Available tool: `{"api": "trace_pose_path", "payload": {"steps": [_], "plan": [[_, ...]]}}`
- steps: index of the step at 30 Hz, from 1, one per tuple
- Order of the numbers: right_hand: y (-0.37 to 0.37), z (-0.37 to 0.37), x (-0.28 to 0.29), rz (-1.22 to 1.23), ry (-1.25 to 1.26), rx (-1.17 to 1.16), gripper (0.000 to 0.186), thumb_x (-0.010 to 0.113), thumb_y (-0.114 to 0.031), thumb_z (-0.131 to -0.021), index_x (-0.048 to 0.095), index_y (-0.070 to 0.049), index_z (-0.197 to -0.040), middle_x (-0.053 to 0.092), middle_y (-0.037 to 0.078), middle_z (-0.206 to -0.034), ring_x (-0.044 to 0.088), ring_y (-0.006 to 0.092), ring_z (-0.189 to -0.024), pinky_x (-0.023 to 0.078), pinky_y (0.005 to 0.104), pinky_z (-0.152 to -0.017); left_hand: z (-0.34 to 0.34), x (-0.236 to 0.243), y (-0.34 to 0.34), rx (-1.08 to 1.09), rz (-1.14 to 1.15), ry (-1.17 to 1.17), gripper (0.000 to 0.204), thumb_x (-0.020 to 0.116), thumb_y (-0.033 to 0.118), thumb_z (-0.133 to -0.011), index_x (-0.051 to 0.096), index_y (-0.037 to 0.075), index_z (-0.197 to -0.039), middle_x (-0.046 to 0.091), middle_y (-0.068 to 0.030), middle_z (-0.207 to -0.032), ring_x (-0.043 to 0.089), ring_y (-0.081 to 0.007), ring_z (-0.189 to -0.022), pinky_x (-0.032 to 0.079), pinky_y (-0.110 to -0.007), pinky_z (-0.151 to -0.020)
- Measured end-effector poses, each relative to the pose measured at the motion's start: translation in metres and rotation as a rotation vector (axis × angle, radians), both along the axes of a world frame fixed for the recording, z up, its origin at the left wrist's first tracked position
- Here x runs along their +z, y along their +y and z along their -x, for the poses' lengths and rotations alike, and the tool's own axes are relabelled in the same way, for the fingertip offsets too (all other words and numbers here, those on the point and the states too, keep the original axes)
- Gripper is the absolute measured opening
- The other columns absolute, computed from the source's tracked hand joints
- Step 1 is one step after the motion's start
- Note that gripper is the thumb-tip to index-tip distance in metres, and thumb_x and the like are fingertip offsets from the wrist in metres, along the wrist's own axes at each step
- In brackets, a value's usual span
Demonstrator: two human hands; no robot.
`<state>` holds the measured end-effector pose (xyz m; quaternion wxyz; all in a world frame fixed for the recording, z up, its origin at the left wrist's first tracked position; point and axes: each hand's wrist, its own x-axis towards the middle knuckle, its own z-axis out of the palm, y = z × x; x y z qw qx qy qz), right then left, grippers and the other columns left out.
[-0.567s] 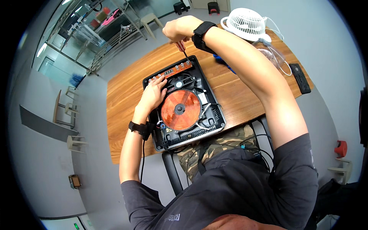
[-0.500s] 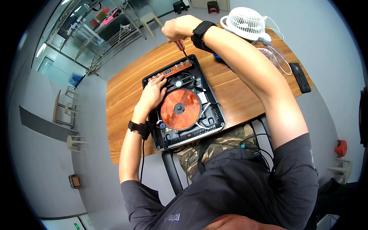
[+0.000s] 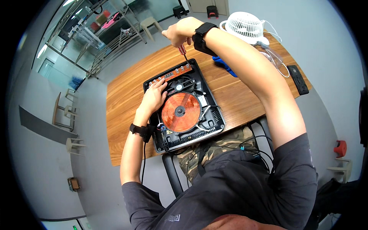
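Observation:
An opened induction cooker lies on the table before me, its black housing showing a round copper coil and a small black fan. Along its far edge runs an orange circuit board with buttons and a small display. My right hand grips a screwdriver with a red handle from above. The shaft slants down to the right end of the board; the exact contact at its tip is too small to make out. My left hand rests with fingers stretched out over the left part of the board, beside the fan.
Beyond my right forearm stand a white fan and a clear bag. A blue item is partly behind that arm. The wooden table also carries a long black object at its right edge. A cable hangs by my left wrist.
My right hand has turned slightly about the screwdriver, and its fingers sit differently on the handle. My left hand stays in place. The whole view has shifted a little, showing more of the blue item.

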<state>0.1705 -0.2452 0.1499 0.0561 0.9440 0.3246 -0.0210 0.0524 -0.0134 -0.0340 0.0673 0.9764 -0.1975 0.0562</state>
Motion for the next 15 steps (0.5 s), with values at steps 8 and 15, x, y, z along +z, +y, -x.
{"api": "trace_pose_path", "payload": {"steps": [8, 15], "plan": [[0.0, 0.001, -0.001, -0.028, 0.008, -0.055, 0.027, 0.059, -0.016, -0.09, 0.077, -0.005, -0.107, 0.075, 0.015, -0.106, 0.073, 0.031, -0.093, 0.057, 0.0424, -0.078, 0.0, -0.001, 0.002, -0.021, -0.015, -0.022, 0.044, 0.064, 0.017, -0.095, 0.061, 0.0, -0.135, 0.053, -0.0199, -0.149, 0.05, -0.0403, -0.136, 0.037, -0.047, -0.118], [0.004, -0.032, -0.03, -0.102, -0.17, -0.086, 0.028, 0.056, -0.014, -0.09, 0.077, -0.004, -0.106, 0.075, 0.017, -0.108, 0.074, 0.0314, -0.095, 0.058, 0.0419, -0.083, -0.004, 0.002, 0.004, -0.045, -0.017, 0.017, 0.045, 0.065, 0.016, -0.094, 0.06, -0.001, -0.136, 0.052, -0.0206, -0.15, 0.05, -0.0404, -0.136, 0.036, -0.046, -0.119]]}}
